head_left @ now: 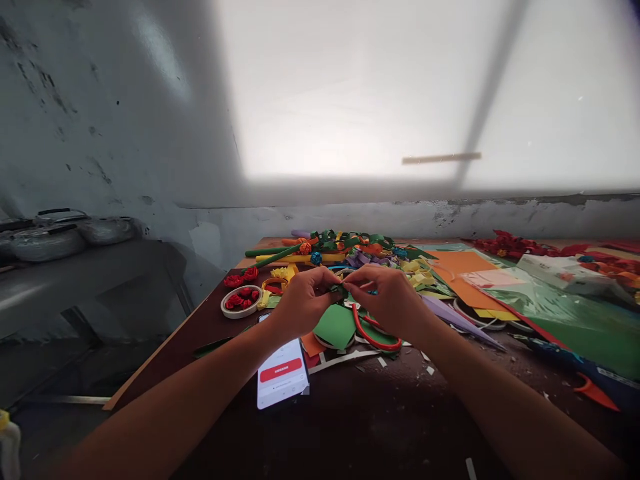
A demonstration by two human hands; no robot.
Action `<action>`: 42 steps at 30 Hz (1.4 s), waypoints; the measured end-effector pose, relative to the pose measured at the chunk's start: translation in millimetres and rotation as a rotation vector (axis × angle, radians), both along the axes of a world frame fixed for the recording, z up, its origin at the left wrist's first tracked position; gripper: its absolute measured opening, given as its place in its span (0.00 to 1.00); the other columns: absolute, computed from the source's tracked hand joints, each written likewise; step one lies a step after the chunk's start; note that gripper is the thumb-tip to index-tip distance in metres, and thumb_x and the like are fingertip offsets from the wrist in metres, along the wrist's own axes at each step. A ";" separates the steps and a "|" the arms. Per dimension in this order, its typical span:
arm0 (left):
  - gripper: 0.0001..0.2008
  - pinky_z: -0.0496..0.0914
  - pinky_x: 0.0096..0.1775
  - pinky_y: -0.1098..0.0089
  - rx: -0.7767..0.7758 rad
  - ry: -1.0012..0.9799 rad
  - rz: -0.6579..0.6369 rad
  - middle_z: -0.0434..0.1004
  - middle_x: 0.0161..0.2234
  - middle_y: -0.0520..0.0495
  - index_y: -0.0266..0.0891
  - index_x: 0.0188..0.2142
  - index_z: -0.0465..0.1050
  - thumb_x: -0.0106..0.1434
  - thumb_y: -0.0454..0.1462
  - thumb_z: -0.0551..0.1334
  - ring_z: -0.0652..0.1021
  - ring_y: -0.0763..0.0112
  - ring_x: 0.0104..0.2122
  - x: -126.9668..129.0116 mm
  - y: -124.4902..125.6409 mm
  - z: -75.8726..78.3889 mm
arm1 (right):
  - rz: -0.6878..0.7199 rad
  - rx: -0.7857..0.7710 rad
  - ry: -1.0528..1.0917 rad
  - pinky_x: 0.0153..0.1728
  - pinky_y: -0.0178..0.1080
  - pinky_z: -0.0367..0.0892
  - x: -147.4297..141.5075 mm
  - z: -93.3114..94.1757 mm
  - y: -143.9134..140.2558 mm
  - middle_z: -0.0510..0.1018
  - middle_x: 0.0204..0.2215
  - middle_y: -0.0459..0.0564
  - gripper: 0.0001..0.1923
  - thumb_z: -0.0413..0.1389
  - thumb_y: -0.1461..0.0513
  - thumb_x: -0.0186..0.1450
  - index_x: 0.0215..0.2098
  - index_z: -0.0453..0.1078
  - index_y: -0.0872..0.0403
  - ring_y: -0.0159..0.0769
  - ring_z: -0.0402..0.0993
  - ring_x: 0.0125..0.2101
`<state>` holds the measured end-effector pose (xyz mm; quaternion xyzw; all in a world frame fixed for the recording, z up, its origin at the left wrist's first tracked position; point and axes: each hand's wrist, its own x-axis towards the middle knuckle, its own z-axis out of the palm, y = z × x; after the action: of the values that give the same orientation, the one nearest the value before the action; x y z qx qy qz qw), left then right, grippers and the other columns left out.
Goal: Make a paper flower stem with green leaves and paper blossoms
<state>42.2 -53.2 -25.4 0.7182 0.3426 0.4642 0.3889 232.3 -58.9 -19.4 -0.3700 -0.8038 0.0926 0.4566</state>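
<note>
My left hand [303,303] and my right hand [389,297] meet above the middle of the table, fingertips closed in a pinch. Between them is a small dark green piece [340,291] that looks like paper; its exact shape is partly hidden by the fingers. Just below lies a light green paper piece [334,327]. Scissors with red-orange handles [385,343] rest beside it under my right hand, their blades hidden. A phone [280,380] with a lit screen lies below my left forearm.
A tape roll [225,308] holding red paper flowers stands left. Behind my hands lie rolled paper tubes [270,253] and colored strips. Orange sheets [463,273], a purple paper cone [460,321] and plastic-covered green sheets [575,327] are right. Metal pots [47,243] stand on another table.
</note>
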 end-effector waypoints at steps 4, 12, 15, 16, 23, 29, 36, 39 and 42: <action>0.05 0.68 0.30 0.73 0.018 0.058 0.035 0.77 0.28 0.50 0.37 0.33 0.75 0.58 0.35 0.68 0.75 0.72 0.28 2.0 -0.4 -1.7 | -0.085 -0.150 0.013 0.24 0.36 0.69 -2.5 0.0 0.2 0.84 0.29 0.47 0.05 0.61 0.62 0.63 0.32 0.80 0.51 0.38 0.80 0.26; 0.04 0.68 0.31 0.71 0.051 0.086 0.036 0.76 0.28 0.50 0.37 0.34 0.75 0.58 0.35 0.66 0.75 0.71 0.28 3.4 2.6 -3.5 | -0.090 0.270 -0.236 0.34 0.40 0.71 0.8 -5.4 0.8 0.83 0.32 0.50 0.07 0.58 0.69 0.63 0.34 0.77 0.52 0.40 0.80 0.32; 0.05 0.66 0.29 0.72 0.025 -0.004 0.040 0.75 0.26 0.52 0.37 0.32 0.74 0.56 0.34 0.67 0.73 0.73 0.26 3.4 4.7 -4.9 | -0.055 0.414 -0.308 0.35 0.41 0.71 1.4 -5.1 -2.1 0.83 0.34 0.53 0.08 0.54 0.67 0.68 0.36 0.76 0.53 0.42 0.80 0.34; 0.05 0.65 0.28 0.72 0.016 -0.028 0.041 0.74 0.25 0.52 0.37 0.31 0.74 0.55 0.34 0.68 0.73 0.74 0.25 3.3 5.6 -5.6 | -0.054 0.414 -0.310 0.36 0.42 0.71 0.8 -4.9 -3.3 0.83 0.35 0.54 0.08 0.54 0.67 0.68 0.37 0.76 0.54 0.43 0.80 0.35; 0.06 0.66 0.29 0.72 0.023 0.060 0.089 0.79 0.28 0.49 0.35 0.33 0.77 0.56 0.36 0.67 0.76 0.70 0.28 4.0 5.8 -4.8 | -0.184 0.295 -0.317 0.38 0.43 0.71 -10.0 -8.2 -6.6 0.83 0.38 0.53 0.09 0.58 0.67 0.64 0.43 0.76 0.54 0.46 0.79 0.38; 0.10 0.68 0.32 0.72 0.169 0.269 0.212 0.82 0.29 0.51 0.38 0.38 0.81 0.61 0.32 0.60 0.77 0.69 0.29 9.7 -3.7 -2.8 | -0.329 0.212 -0.364 0.37 0.42 0.68 -18.7 -10.4 -4.7 0.82 0.35 0.51 0.05 0.56 0.67 0.67 0.38 0.74 0.54 0.45 0.77 0.37; 0.15 0.73 0.40 0.69 0.248 0.258 0.255 0.85 0.35 0.50 0.42 0.44 0.82 0.62 0.29 0.59 0.82 0.65 0.37 9.6 -2.9 -7.8 | -0.296 0.268 -0.386 0.39 0.41 0.68 -17.4 -11.4 -3.8 0.82 0.36 0.52 0.06 0.56 0.69 0.68 0.39 0.76 0.55 0.43 0.78 0.38; 0.15 0.74 0.42 0.67 0.238 0.276 0.261 0.86 0.35 0.49 0.41 0.42 0.83 0.62 0.29 0.60 0.83 0.63 0.37 11.0 -2.9 -9.3 | -0.326 0.245 -0.400 0.37 0.40 0.69 -19.4 -12.8 -3.9 0.82 0.35 0.52 0.06 0.57 0.69 0.67 0.38 0.76 0.55 0.44 0.78 0.38; 0.14 0.74 0.44 0.65 0.267 0.310 0.295 0.86 0.37 0.47 0.41 0.41 0.83 0.61 0.28 0.60 0.83 0.62 0.38 12.0 -3.6 -9.1 | -0.369 0.241 -0.415 0.35 0.40 0.69 -21.2 -13.2 -4.1 0.82 0.34 0.52 0.07 0.57 0.69 0.68 0.35 0.75 0.54 0.44 0.78 0.36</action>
<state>54.2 -56.7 -34.6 0.7682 0.4348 0.4413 0.1615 211.2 -63.1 -32.6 -0.4637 -0.8044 -0.1656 0.3325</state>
